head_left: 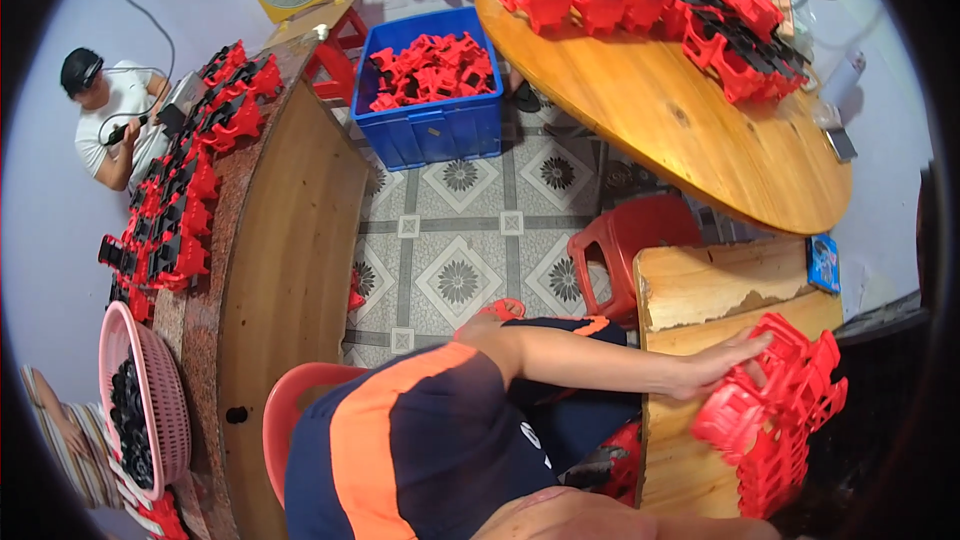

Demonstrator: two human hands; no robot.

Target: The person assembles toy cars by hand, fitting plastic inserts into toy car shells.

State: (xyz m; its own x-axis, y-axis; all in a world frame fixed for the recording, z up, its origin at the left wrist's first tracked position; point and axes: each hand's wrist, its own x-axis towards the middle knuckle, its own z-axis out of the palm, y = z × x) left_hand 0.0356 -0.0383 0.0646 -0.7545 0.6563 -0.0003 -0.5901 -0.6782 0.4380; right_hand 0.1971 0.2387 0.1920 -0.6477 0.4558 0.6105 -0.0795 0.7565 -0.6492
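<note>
My left arm reaches across to a wooden bench [690, 290] on the right. There my left hand [715, 365] has its fingers and thumb closed around a red moulded plastic shell [735, 410]. That shell lies against a cluster of similar red plastic shells [775, 465], which overlap so that single pieces are hard to tell apart. Bare skin of my other arm shows at the lower edge; my right hand is out of sight.
A blue crate [430, 135] of red shells stands on the tiled floor. Red-and-black assemblies line the round table [640, 110] and the left counter [215, 340], where a person [125, 115] works. Near me are a pink basket [170, 410], a red stool [650, 230] and a blue box [823, 263].
</note>
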